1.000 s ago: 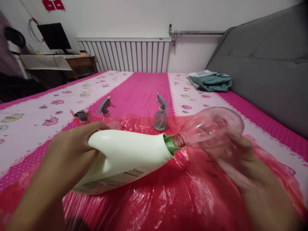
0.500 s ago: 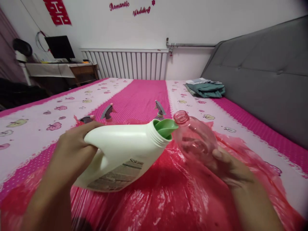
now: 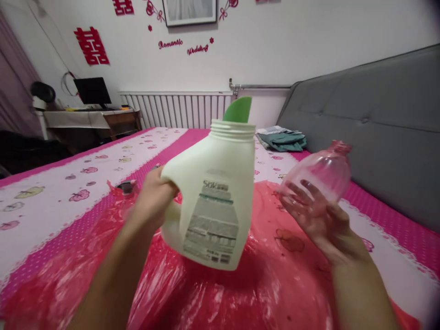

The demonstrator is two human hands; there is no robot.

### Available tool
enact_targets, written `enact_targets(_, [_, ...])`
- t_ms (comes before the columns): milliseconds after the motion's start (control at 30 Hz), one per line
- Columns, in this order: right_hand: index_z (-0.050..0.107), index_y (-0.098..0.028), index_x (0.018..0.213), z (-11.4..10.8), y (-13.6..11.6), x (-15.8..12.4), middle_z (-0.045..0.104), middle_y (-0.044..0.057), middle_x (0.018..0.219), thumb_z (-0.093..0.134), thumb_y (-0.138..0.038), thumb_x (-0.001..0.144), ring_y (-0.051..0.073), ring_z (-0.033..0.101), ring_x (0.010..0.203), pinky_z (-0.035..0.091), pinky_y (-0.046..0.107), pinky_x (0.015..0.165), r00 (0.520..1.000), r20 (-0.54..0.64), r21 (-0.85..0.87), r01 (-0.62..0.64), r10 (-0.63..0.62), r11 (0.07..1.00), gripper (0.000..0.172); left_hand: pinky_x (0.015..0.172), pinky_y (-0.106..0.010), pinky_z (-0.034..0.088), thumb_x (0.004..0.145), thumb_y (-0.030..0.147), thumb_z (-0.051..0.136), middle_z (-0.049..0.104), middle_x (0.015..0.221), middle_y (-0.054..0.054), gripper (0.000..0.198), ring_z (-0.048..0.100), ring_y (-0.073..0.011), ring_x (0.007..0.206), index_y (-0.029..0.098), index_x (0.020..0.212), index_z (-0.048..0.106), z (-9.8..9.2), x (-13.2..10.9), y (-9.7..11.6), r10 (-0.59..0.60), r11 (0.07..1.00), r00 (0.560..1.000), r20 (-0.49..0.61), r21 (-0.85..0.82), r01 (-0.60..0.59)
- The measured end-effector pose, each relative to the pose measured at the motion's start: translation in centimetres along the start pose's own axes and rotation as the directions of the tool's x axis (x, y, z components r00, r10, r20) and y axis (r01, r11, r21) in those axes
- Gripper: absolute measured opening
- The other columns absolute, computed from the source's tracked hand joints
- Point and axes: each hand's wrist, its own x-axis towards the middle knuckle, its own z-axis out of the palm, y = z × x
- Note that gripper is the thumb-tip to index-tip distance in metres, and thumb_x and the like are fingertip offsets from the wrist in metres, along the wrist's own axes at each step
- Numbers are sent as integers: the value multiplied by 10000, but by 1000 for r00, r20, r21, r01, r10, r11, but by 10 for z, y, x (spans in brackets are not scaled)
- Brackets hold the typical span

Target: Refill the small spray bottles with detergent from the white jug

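Observation:
My left hand is wrapped round the handle of a large white detergent jug, held nearly upright. A green pouring spout stands up from the jug's uncapped, threaded neck; a printed label faces me. On the right, my right hand cups a see-through pink bottle from below, its fingers showing through the plastic. The pink bottle leans with its neck up and to the right, well apart from the spout. I cannot tell whether liquid is in it. A grey spray head is beside my left forearm.
Crumpled red plastic sheeting covers the near part of the bed. Folded clothes lie by the grey headboard. A radiator and a desk with a monitor stand at the back.
The jug has swung from tilted sideways to nearly upright, its spout now pointing up. The pink bottle has moved right, away from the spout, and leans right. The camera view has tilted up.

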Motion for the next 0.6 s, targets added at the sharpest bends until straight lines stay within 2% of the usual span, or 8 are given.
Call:
enact_targets(133, [707, -378, 1207, -12, -14, -1, 652, 3, 1429, 866, -600, 707, 288, 664, 1298, 335, 550, 1322, 996, -32, -11, 81, -81, 997, 570, 524, -179, 268, 649, 165, 593, 458, 514, 54, 30, 357, -36, 497, 145, 667, 581, 61, 15, 3, -30, 995, 998, 46, -98, 34])
enact_targets(167, [705, -382, 1206, -14, -16, -2, 650, 0, 1428, 870, -593, 712, 285, 663, 1299, 311, 553, 1333, 995, -35, -16, 91, -92, 996, 562, 521, -178, 259, 695, 150, 590, 421, 504, 65, 32, 335, -32, 485, 146, 672, 568, 75, 18, 3, -37, 993, 998, 51, -110, 42])
enact_targets(233, [706, -385, 1197, -16, -20, -3, 657, 1, 1409, 888, -583, 703, 285, 673, 1274, 290, 571, 1338, 993, -48, -19, 108, -108, 994, 563, 542, -167, 302, 798, 156, 615, 427, 537, 75, 77, 353, -27, 504, 134, 732, 583, 102, 21, 1, -44, 990, 997, 70, -127, 53])
enact_targets(367, [715, -379, 1163, -22, -24, -1, 667, 8, 1374, 896, -561, 699, 293, 668, 1279, 308, 596, 1324, 989, -74, -5, 128, -128, 992, 530, 720, -201, 495, 895, 271, 693, 606, 733, 35, 165, 529, -48, 677, 111, 901, 656, 143, 22, -7, -21, 991, 992, 123, -130, 37])
enact_targets(433, [707, -377, 1171, -27, -25, 1, 662, 11, 1375, 885, -522, 727, 284, 662, 1290, 322, 588, 1321, 987, -65, -20, 143, -144, 990, 500, 802, -237, 537, 906, 316, 703, 659, 824, 12, 211, 580, -66, 759, 112, 956, 676, 158, 23, -14, -19, 993, 990, 142, -115, 35])
enact_targets(600, [668, -350, 1224, -46, -26, 5, 641, 26, 1392, 858, -455, 769, 254, 680, 1244, 372, 552, 1304, 982, -102, -51, 155, -160, 987, 504, 879, -273, 583, 942, 429, 663, 699, 965, -26, 329, 642, -94, 889, 113, 1028, 684, 185, 27, -42, -46, 994, 987, 154, -90, 60])
